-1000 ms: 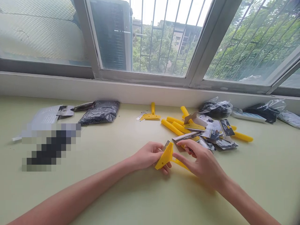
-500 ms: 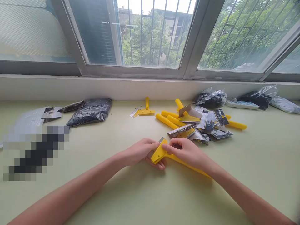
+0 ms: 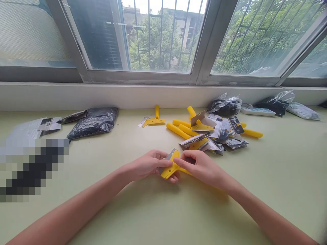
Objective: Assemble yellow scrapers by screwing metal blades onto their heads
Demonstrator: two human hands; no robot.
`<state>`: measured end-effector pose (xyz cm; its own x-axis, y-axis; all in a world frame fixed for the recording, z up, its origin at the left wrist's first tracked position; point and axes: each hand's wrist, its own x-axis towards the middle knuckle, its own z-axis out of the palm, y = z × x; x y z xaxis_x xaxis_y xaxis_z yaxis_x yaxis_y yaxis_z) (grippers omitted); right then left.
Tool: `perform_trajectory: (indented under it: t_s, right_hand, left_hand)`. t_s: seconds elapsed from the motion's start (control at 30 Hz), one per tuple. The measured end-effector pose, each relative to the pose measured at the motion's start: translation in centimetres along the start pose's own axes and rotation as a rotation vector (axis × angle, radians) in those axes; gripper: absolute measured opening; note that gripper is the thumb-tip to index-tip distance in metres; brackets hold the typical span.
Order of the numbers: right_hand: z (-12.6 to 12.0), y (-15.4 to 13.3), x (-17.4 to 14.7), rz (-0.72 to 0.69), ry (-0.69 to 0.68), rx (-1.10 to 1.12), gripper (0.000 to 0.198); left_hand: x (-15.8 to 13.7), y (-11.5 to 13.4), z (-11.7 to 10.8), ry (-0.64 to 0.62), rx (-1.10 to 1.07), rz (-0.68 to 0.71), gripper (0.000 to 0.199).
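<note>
Near the middle of the table, a yellow scraper (image 3: pixel 170 171) with a grey metal blade (image 3: pixel 170 155) along its head is held between both hands. My left hand (image 3: pixel 152 166) is closed on the blade side, thumb on top and fingers underneath. From the other side, my right hand (image 3: pixel 198 165) pinches the yellow head near where the handle begins; the handle runs beneath that hand and is mostly hidden. Just beyond the hands lies a pile of yellow scrapers (image 3: pixel 178 130), some with printed card sleeves (image 3: pixel 195 140) over their heads.
Another yellow scraper (image 3: pixel 156 117) lies at the back beside small loose parts (image 3: pixel 143 121). A black plastic bag (image 3: pixel 93 122) and printed cards (image 3: pixel 49 124) are at left. Clear bags with dark contents (image 3: pixel 226 104) and a white flat box (image 3: pixel 258 110) line the back right.
More of the grey blade shows beside the yellow head, and my left thumb now rests on the head. The whole view has shifted slightly.
</note>
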<state>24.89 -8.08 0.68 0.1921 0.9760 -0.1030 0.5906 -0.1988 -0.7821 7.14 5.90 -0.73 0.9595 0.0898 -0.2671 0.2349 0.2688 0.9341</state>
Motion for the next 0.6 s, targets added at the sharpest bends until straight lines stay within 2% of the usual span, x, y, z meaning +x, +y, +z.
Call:
perform_trajectory:
  t_s: [0.2, 0.33, 0.4, 0.5, 0.6]
  right_hand:
    - [0.3, 0.1, -0.3, -0.027, 0.015, -0.007, 0.048]
    - [0.2, -0.2, -0.6, -0.035, -0.02, -0.004, 0.047]
    - [0.1, -0.3, -0.9, -0.065, -0.007, -0.029, 0.044]
    - [0.1, -0.2, -1.7, -0.145, 0.091, -0.12, 0.036]
    - [0.3, 0.9, -2.6, -0.316, 0.196, -0.238, 0.029]
  left_hand:
    - [0.1, 0.0, -0.1, 0.095, 0.053, -0.017, 0.045]
    - [0.1, -0.3, 0.2, 0.067, 0.048, 0.023, 0.046]
    - [-0.1, -0.7, 0.8, 0.062, 0.031, 0.078, 0.047]
    - [-0.4, -1.4, 2.2, 0.136, 0.04, 0.2, 0.042]
    - [-0.8, -2.3, 3.3, 0.217, 0.258, 0.322, 0.029]
